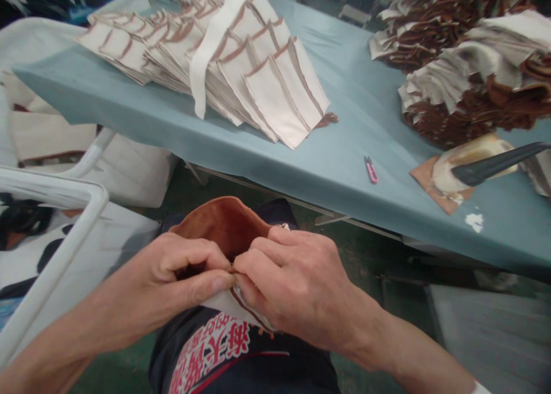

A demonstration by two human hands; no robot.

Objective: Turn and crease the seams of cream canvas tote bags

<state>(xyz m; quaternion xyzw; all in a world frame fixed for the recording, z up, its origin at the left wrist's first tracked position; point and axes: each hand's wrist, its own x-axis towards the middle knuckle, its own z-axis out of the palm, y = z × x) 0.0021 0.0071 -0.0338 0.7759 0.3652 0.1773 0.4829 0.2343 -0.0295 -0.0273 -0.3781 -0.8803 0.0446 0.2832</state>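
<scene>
A sewn piece (224, 222) with a brown inner face and a white outer side is held over my lap, its brown side bowed open and facing up. My left hand (185, 273) pinches its near seam between thumb and forefinger. Right beside it, my right hand (293, 279) grips the same edge, fingers curled and the thumb tucked below. The two hands touch or almost touch at the seam. A white strip of the piece with a brown edge hangs beneath them. My fingers hide the exact spot being pinched.
Overlapping white pieces with brown edges (275, 90) cover the left of the blue table (344, 153). Pink thread snips (371, 170) lie near its front edge. To the right are a glue pot with a black-handled brush (491, 167) and brown-white stacks (465, 90). White bins (103, 199) stand left.
</scene>
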